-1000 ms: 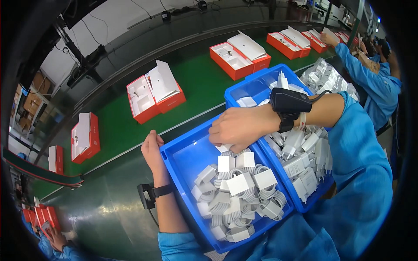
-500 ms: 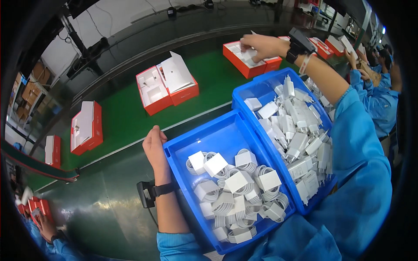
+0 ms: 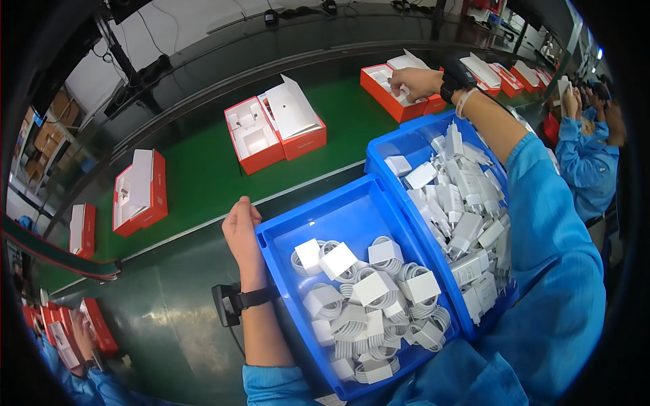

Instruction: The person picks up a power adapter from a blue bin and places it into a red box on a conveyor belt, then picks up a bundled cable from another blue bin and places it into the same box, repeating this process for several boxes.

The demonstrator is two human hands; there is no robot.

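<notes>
In the upper right, the right hand (image 3: 416, 82) dips into an open red box (image 3: 386, 101), seemingly best kept clear of its walls, while the left hand (image 3: 242, 227) sits beside a blue bin (image 3: 332, 220), neither hand's fingers showing clearly enough to tell whether they clamp anything.

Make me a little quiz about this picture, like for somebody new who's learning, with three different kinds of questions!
1. Which hand is over an open red box?
2. True or false: the wrapped cables and the white plugs lie in separate blue bins.
3. Pick one. The surface under that box is: A) yellow, B) pink, C) green.

Key: 1. The right hand. 2. True. 3. C.
</notes>
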